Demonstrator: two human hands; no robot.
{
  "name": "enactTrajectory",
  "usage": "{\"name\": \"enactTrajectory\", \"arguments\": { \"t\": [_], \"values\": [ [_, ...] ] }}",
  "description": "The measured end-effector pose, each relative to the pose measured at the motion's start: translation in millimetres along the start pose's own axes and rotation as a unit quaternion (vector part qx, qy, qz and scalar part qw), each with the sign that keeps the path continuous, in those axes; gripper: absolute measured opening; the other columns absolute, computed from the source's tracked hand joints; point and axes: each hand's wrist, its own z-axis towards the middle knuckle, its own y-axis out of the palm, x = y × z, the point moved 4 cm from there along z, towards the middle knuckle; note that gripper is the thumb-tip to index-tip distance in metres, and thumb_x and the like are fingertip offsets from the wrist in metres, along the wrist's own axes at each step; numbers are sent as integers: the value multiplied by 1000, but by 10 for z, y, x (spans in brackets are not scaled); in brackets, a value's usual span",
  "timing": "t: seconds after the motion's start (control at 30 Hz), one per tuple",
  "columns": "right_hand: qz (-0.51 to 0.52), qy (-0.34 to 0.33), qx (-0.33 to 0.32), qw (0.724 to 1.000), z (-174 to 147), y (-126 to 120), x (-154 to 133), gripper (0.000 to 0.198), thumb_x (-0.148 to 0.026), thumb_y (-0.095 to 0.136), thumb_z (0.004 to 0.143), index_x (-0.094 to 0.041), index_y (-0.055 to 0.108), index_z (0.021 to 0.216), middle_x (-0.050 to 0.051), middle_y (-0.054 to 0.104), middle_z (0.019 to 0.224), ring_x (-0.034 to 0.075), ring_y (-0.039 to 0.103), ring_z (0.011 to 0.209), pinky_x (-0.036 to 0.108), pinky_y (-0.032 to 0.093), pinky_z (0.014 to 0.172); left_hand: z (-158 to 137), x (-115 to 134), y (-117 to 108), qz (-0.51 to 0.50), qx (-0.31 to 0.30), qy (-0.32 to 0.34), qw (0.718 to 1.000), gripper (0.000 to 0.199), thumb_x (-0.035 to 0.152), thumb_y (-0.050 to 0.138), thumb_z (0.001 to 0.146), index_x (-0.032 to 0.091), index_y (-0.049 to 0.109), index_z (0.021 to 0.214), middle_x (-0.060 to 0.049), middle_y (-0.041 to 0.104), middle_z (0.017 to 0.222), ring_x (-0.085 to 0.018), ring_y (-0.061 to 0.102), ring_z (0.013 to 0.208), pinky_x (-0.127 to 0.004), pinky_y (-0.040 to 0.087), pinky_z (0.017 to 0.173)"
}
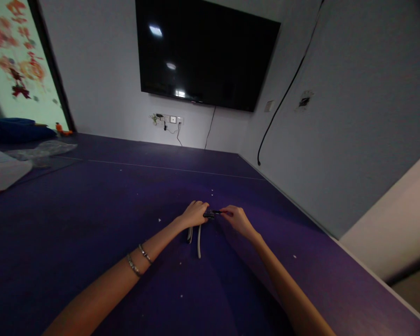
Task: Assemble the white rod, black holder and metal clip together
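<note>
My left hand [195, 214] is closed on a small black object [208, 215] whose kind is too small to make out. Below that hand, a pale grey cable [199, 245] hangs or lies toward me, with a second, shorter pale piece [190, 234] beside it. My right hand [236, 218] pinches a thin black rod-like tool [217, 212], perhaps a screwdriver, its tip pointing left at the black object. Whether the tip touches it I cannot tell. Both hands are low over a dark purple surface [154, 275].
Small white scraps [294, 256] are scattered over the surface. At left lie clear plastic wrap [45, 149] and a blue bundle [17, 129]. A television [206, 51] hangs above wall sockets [173, 119]. One black cable [283, 95] runs down the right wall.
</note>
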Motion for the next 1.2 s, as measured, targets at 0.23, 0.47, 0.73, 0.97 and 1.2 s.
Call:
{"name": "enactTrajectory", "arguments": {
  "t": [0.23, 0.47, 0.73, 0.97, 1.2],
  "values": [
    [-1, -6, -13, 1000, -12, 56, 21, 19, -18, 53, 80, -16, 70, 87, 7, 68, 82, 17, 61, 74, 26, 45, 67, 3, -77, 87, 8, -56, -12, 998, 38, 22, 59, 72, 17, 53, 109, -11, 61, 113, -27, 52, 111, -47, 31, 98],
    [-26, -15, -27, 999, 47, 89, 8, 20, -15, 52, 80, -16, 70, 89, 6, 68, 83, 16, 60, 74, 25, 45, 67, 23, -124, 75, -8, -70, -26, 997, 35, 29, 63, 73, 19, 54, 105, -7, 62, 109, -25, 55, 107, -41, 34, 94],
    [-73, -58, -82, 992, 237, 218, -50, 23, -13, 51, 80, -19, 70, 89, 5, 68, 85, 16, 60, 78, 26, 43, 72, 30, -162, 103, -17, -72, -26, 997, 40, 36, 68, 70, 19, 54, 104, -6, 64, 105, -24, 56, 104, -40, 32, 96],
    [-81, -60, -88, 991, 204, 248, 25, 23, -13, 51, 80, -19, 70, 90, 4, 68, 85, 16, 60, 78, 26, 44, 74, 20, -170, 102, -16, -68, -29, 997, 41, 37, 67, 70, 20, 55, 105, -5, 64, 105, -24, 57, 102, -42, 33, 95],
    [-118, -47, -101, 987, 208, 291, 23, 24, -14, 49, 81, -20, 69, 92, 5, 68, 88, 17, 60, 84, 26, 43, 77, 22, -159, 93, -21, -66, -30, 997, 38, 38, 66, 70, 20, 56, 102, -6, 65, 103, -26, 57, 102, -45, 33, 95]
  ]
}}
